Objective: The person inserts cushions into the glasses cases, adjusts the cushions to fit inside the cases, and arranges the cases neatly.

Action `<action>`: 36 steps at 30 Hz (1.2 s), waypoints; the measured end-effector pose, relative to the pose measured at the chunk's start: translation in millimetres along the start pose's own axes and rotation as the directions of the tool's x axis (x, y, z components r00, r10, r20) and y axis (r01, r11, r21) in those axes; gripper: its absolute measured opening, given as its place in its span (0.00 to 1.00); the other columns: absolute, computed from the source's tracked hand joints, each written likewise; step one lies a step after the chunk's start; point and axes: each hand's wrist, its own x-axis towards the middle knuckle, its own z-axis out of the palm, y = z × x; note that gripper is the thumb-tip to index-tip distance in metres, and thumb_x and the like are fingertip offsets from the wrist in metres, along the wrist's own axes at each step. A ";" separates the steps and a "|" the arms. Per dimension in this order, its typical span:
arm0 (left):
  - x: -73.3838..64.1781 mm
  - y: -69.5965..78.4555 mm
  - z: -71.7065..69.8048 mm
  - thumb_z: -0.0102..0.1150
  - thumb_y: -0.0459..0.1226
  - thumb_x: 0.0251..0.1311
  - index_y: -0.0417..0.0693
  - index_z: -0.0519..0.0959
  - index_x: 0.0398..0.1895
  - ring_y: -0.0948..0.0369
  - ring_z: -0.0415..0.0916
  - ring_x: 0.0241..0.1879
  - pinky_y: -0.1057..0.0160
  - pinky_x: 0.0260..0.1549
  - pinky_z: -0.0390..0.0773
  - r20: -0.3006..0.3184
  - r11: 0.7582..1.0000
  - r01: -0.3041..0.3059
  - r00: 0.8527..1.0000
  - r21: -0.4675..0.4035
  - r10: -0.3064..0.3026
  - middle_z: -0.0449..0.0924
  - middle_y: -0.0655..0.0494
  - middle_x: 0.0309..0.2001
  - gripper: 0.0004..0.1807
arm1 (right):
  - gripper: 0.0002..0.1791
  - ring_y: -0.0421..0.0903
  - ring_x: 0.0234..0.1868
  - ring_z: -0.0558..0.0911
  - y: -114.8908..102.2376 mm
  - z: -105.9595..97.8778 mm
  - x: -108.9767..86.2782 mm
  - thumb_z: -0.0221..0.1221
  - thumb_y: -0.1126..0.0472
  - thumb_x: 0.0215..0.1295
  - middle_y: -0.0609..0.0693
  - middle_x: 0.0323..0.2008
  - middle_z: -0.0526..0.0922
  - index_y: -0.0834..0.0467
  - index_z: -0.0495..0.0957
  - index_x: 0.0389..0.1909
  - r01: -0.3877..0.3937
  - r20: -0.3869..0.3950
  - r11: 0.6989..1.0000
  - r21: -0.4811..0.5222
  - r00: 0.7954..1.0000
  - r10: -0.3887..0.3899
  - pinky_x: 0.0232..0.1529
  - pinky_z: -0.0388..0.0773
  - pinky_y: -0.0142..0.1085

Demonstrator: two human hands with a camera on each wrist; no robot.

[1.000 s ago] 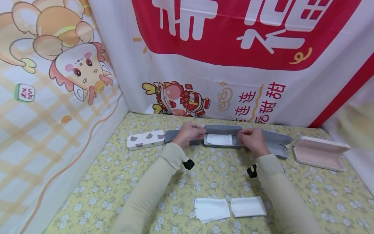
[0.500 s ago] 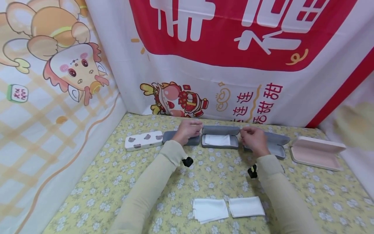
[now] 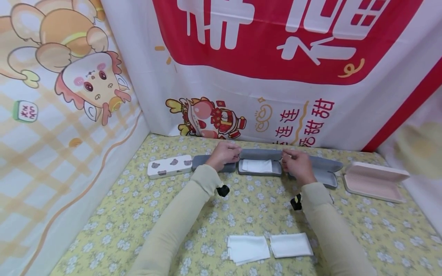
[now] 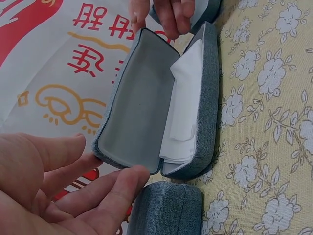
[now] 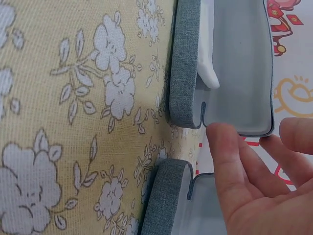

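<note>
One open grey case (image 4: 209, 107) | white cloth (image 4: 183, 112) inside | left fingers (image 4: 115, 198), right fingers (image 5: 227, 159) loosely extended at lid (image 4: 139, 98) ends

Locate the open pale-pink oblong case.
In the head view, the open pale-pink oblong case lies at the row's far right, beside an open grey fabric case.

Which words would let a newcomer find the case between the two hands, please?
Below the red-and-white banner, a row of cases crosses the flowered tablecloth. Between the left hand and right hand sits an open grey case; unlike its neighbours, it shows a white cloth inside.
</note>
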 end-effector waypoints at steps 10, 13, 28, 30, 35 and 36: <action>0.1 -0.5 1.6 0.64 0.35 0.68 0.38 0.85 0.50 0.45 0.82 0.49 0.53 0.48 0.82 -0.021 0.998 -0.026 0.999 0.054 0.027 0.82 0.44 0.48 0.12 | 0.24 0.60 0.48 0.84 -5.1 3.5 -1.5 0.54 0.56 0.77 0.64 0.52 0.81 0.56 0.72 0.70 -0.009 -0.036 0.995 -0.097 0.999 0.006 0.47 0.83 0.49; 1.5 -2.2 1.9 0.65 0.34 0.67 0.39 0.86 0.47 0.45 0.82 0.48 0.54 0.47 0.83 -0.030 0.997 -0.037 0.999 0.068 0.039 0.82 0.47 0.46 0.10 | 0.22 0.57 0.47 0.84 -4.2 3.7 -1.4 0.55 0.54 0.77 0.60 0.52 0.82 0.54 0.75 0.68 0.004 -0.048 0.989 -0.145 0.999 -0.011 0.45 0.84 0.47; 0.9 -6.8 1.0 0.72 0.33 0.60 0.43 0.90 0.39 0.52 0.84 0.42 0.56 0.42 0.85 -0.043 0.973 -0.117 0.991 0.200 0.128 0.84 0.53 0.47 0.06 | 0.16 0.53 0.46 0.85 -0.9 3.7 -3.1 0.58 0.55 0.75 0.56 0.49 0.86 0.57 0.84 0.57 0.091 -0.133 0.933 -0.348 0.980 -0.145 0.46 0.81 0.48; 0.1 -6.9 0.4 0.72 0.34 0.60 0.45 0.90 0.37 0.54 0.83 0.39 0.56 0.39 0.84 -0.041 0.960 -0.135 0.988 0.246 0.150 0.85 0.54 0.45 0.04 | 0.16 0.54 0.47 0.84 -0.5 3.4 -3.4 0.58 0.55 0.75 0.56 0.50 0.86 0.57 0.84 0.57 0.107 -0.124 0.922 -0.372 0.979 -0.163 0.48 0.80 0.49; -2.3 -4.6 -0.1 0.72 0.37 0.60 0.50 0.91 0.35 0.58 0.82 0.37 0.57 0.37 0.83 -0.028 0.904 -0.178 0.978 0.388 0.205 0.86 0.57 0.45 0.03 | 0.15 0.57 0.53 0.82 -0.4 2.7 -4.5 0.58 0.56 0.75 0.57 0.49 0.86 0.58 0.84 0.55 0.169 -0.107 0.893 -0.418 0.966 -0.233 0.59 0.71 0.53; -2.7 -4.0 0.1 0.72 0.38 0.60 0.51 0.91 0.36 0.59 0.82 0.39 0.59 0.38 0.83 -0.025 0.890 -0.184 0.977 0.416 0.214 0.86 0.58 0.46 0.03 | 0.15 0.57 0.53 0.81 -0.3 2.4 -4.5 0.58 0.56 0.75 0.57 0.49 0.86 0.58 0.84 0.55 0.181 -0.105 0.886 -0.427 0.963 -0.247 0.61 0.70 0.54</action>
